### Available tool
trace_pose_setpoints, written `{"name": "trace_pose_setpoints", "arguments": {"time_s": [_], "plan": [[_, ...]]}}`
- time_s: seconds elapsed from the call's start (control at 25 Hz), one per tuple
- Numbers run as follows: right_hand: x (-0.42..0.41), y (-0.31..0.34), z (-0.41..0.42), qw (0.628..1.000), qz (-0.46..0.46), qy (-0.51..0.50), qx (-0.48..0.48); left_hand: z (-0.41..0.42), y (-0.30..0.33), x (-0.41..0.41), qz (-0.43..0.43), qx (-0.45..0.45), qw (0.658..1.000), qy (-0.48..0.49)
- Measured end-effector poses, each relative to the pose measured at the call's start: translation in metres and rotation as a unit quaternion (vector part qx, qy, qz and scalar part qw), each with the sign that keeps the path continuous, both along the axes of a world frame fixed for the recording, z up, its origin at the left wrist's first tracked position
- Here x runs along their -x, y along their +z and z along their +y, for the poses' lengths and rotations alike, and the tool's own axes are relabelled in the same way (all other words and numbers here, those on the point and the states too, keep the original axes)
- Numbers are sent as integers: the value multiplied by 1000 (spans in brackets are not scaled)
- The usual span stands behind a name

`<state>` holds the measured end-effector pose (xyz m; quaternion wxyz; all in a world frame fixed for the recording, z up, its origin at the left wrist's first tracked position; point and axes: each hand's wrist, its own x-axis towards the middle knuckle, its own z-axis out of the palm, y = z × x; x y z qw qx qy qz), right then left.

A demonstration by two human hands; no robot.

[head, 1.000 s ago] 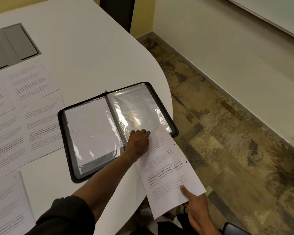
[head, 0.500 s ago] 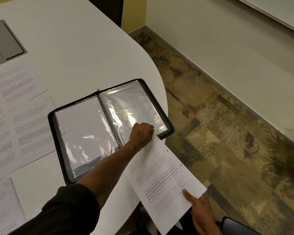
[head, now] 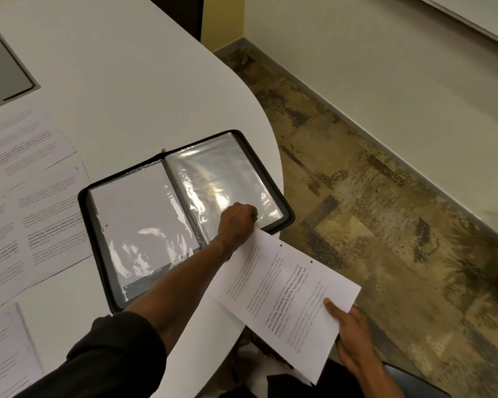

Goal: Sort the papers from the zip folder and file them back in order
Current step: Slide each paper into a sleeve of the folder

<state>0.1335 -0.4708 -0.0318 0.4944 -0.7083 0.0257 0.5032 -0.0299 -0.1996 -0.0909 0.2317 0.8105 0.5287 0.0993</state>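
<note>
Black zip folder (head: 98,214) lies open; printed sheet (head: 285,305) overhangs table edge.

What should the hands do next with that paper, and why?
Probably slide the printed sheet further into the clear sleeve on the folder's right side. The left hand pinches the sleeve's near edge in its grip, seemingly holding it open, while the right hand holds the sheet's far corner, and the sheet's leading end lies at the sleeve's mouth.

L hand (head: 237,222) pinches sleeve (head: 224,179) edge; R hand (head: 352,337) grips sheet (head: 285,297).
</note>
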Motion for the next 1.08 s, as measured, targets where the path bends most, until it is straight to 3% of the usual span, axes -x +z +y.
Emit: {"name": "trace_pose_setpoints", "arguments": {"time_s": [0.44, 0.68, 1.08], "plan": [[-27, 0, 12, 999, 12, -28, -28, -8, 1, 3, -32, -27, 999, -7], [-44, -2, 10, 996, 71, -36, -49, -17, -3, 3, -32, -55, 997, -39], [-53, -9, 24, 991, 111, 39, -59, -21, -6, 2, -27, -63, 996, -57]]}}
